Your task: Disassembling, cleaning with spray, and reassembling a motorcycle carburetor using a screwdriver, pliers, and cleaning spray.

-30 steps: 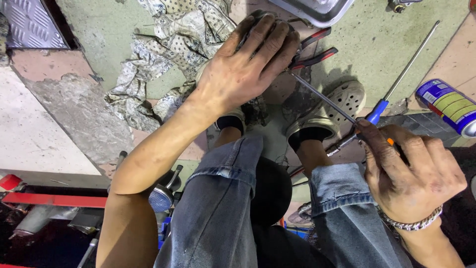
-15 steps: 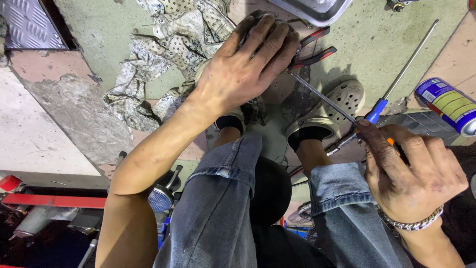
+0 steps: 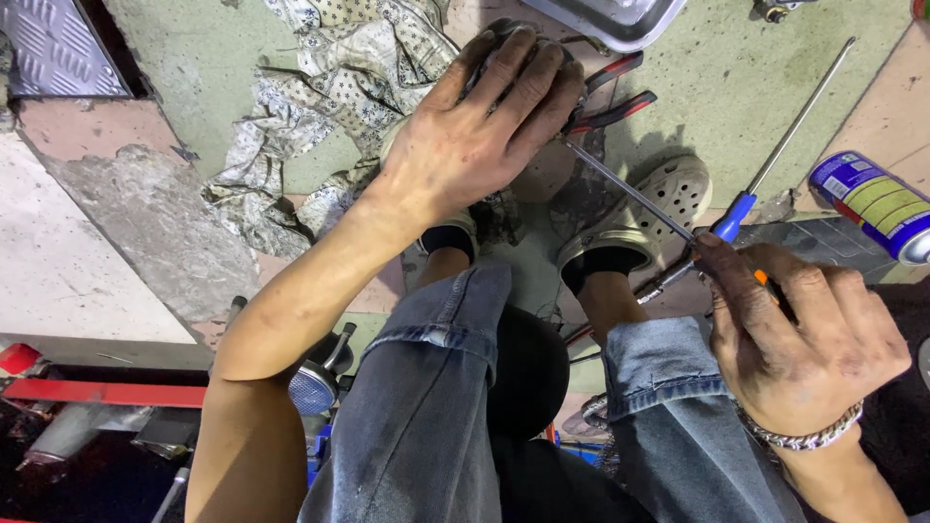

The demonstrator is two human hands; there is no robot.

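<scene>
My left hand (image 3: 480, 131) lies spread over a dark rounded part on the floor, gripping it; most of that part is hidden under the fingers. My right hand (image 3: 804, 339) is closed on an orange-handled screwdriver. Its thin metal shaft (image 3: 630, 194) runs up and left to the part under my left hand. Red-handled pliers (image 3: 615, 92) lie just behind the part. Below are my jeans-clad knees and pale perforated clogs (image 3: 664, 199).
A crumpled patterned rag (image 3: 320, 87) lies left of the part. A long blue-handled screwdriver (image 3: 780, 145) and a blue and yellow spray can (image 3: 872, 203) are at the right. A metal tray (image 3: 610, 15) sits at the top. A red bar (image 3: 97, 392) lies at bottom left.
</scene>
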